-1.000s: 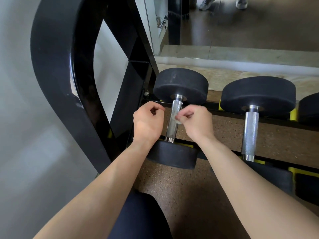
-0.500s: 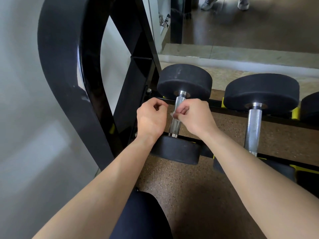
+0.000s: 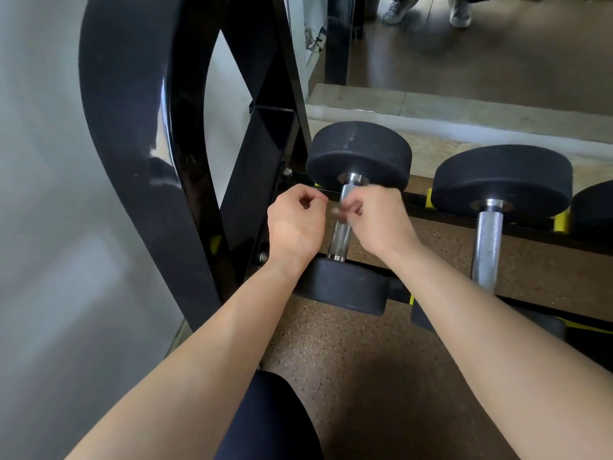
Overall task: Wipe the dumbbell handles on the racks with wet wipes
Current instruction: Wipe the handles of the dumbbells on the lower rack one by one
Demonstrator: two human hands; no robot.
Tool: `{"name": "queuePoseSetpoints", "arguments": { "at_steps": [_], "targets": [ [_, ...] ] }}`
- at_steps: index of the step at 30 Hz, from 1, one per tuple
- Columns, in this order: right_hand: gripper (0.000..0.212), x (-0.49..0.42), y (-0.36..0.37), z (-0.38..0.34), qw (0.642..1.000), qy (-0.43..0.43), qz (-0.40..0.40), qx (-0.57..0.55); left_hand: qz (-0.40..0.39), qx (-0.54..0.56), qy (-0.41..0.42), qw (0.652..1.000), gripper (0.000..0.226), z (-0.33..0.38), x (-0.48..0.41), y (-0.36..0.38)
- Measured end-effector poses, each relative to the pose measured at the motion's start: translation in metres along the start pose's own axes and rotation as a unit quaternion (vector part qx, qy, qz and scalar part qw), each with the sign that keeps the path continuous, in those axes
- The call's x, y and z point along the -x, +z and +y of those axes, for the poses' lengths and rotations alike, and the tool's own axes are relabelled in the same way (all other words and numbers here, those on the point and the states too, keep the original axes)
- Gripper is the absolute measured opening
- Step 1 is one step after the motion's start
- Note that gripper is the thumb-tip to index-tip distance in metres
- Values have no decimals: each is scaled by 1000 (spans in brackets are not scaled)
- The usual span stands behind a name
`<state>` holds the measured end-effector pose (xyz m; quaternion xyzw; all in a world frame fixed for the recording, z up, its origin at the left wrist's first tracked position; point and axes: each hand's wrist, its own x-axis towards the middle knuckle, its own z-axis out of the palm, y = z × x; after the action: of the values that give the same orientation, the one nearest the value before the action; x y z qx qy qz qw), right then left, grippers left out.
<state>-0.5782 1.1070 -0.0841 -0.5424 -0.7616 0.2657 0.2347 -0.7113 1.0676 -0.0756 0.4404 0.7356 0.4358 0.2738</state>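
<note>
Your right hand (image 3: 378,220) is pinching a small pale wet wipe (image 3: 335,210) against the upper part of the chrome handle (image 3: 341,232) of the leftmost dumbbell (image 3: 358,154), which lies across the rack (image 3: 258,180). Your left hand (image 3: 295,224) sits just beside the handle with its fingers curled in, and I cannot tell whether it holds anything. Wrap the wipe round the bar and draw it along the full length between the heads, turning your wrist to reach the underside.
</note>
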Motion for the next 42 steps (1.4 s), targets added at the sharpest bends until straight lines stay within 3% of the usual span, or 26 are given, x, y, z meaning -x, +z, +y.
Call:
{"name": "queuePoseSetpoints", "arguments": {
  "at_steps": [4,7,10,15,17,20,24,32,37,42],
  "targets": [
    [7,16,-4,2,993,22,-119,5,-30,20,-7,999,22,-1,-2,-1],
    [9,20,-6,0,992,65,-31,-100,-123,50,-9,991,18,-4,-6,-5],
    [12,23,-5,-12,966,98,48,-234,-231,163,-4,959,13,-3,-8,-19],
    [11,25,-8,-30,916,144,80,-367,-259,267,-52,927,10,-3,-17,-34],
    [15,27,-1,-26,923,159,118,-330,-230,231,-59,944,10,-3,-23,-32],
    [22,36,10,-17,922,212,187,-265,-193,88,-14,977,18,-6,-34,-25],
    [21,48,24,-12,910,276,225,-210,-221,-17,13,975,25,-13,-41,-13],
    [19,45,28,-12,914,287,230,-171,-272,26,5,962,8,-24,-46,-7],
    [15,44,29,-12,916,291,231,-155,-282,18,5,959,13,-24,-47,-7],
    [14,44,28,-12,916,297,224,-151,-343,-87,-11,935,14,-17,-42,-16]
  ]
}}
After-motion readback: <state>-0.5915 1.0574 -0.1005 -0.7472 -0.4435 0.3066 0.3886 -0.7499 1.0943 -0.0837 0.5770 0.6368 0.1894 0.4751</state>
